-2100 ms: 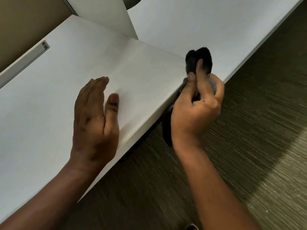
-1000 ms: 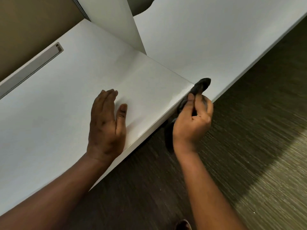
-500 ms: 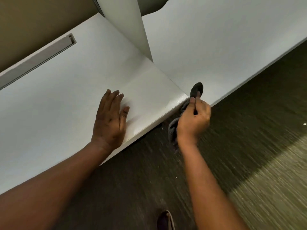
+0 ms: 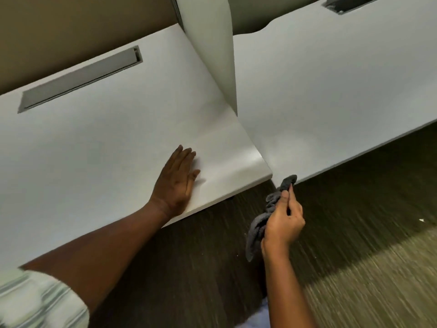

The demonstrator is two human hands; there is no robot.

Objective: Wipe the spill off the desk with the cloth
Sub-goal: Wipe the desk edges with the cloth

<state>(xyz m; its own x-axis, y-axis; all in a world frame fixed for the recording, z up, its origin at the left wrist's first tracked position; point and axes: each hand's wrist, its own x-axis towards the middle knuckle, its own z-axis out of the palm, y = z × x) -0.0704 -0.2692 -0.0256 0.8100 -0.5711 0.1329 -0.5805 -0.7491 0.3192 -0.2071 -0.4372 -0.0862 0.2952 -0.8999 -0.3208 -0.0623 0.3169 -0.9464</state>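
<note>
A white desk [image 4: 99,147] fills the left and middle of the head view. My left hand [image 4: 176,183] lies flat on it near the front edge, fingers together, holding nothing. My right hand [image 4: 282,221] is off the desk, in front of its edge, shut on a dark grey cloth [image 4: 272,207]. The cloth's top end pokes up past my fingertips at the seam between this desk and the neighbouring one; its other end hangs down below my palm. I see no spill on the white surface.
A second white desk [image 4: 331,95] adjoins on the right, split off by an upright white divider panel [image 4: 212,48]. A grey cable slot [image 4: 80,79] is set into the left desk's back. Dark striped carpet [image 4: 354,221] lies below the desk edges.
The view has pulled back and shifted, so both hands look smaller and lower. My right hand with the cloth has dropped from above the desk edge to just in front of it. My left hand stays flat.
</note>
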